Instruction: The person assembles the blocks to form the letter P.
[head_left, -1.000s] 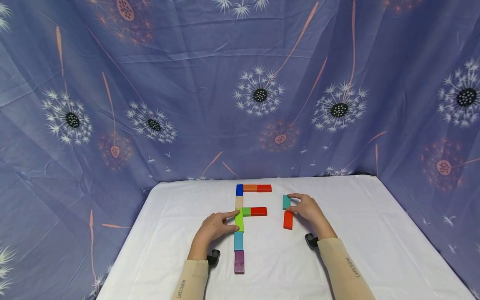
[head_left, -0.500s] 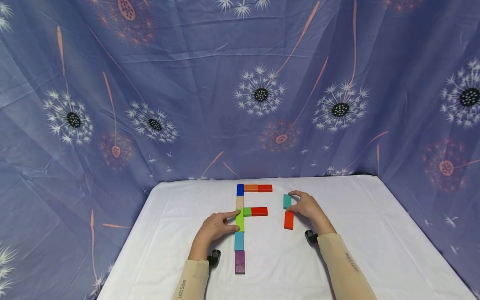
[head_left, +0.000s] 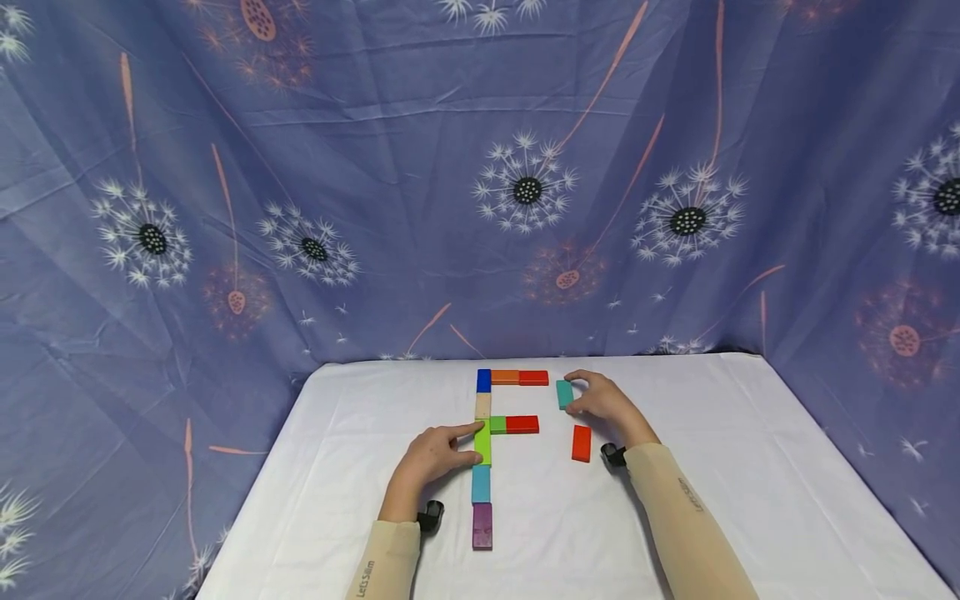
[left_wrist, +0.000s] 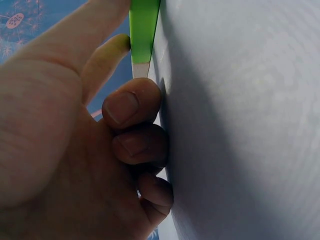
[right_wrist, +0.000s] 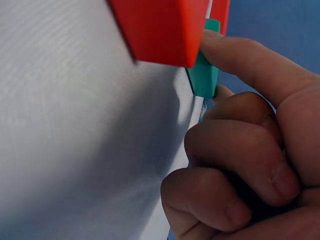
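Observation:
In the head view my left hand (head_left: 431, 456) has its thumb and index finger at the two ends of a lime-green block (head_left: 483, 443), pinching it within an upright column. The left wrist view shows the other fingers curled near the white cloth beside that green block (left_wrist: 143, 32). My right hand (head_left: 606, 402) pinches a teal block (head_left: 564, 395) between thumb and index finger, to the right of the column. A loose red block (head_left: 581, 443) lies nearer, below the teal one. In the right wrist view that red block (right_wrist: 160, 32) partly hides the teal block (right_wrist: 203, 75).
Above the lime block are a beige block (head_left: 483, 406) and a blue block (head_left: 483, 381); below lie a light-blue block (head_left: 481, 484) and a purple block (head_left: 482, 527). Orange (head_left: 505, 377), green (head_left: 498, 425) and red blocks (head_left: 522, 425) form two arms. A patterned curtain (head_left: 420, 250) hangs behind.
My right hand has moved the teal block away from the loose red block, leftward and toward the far edge. The left hand stays on the lime-green block.

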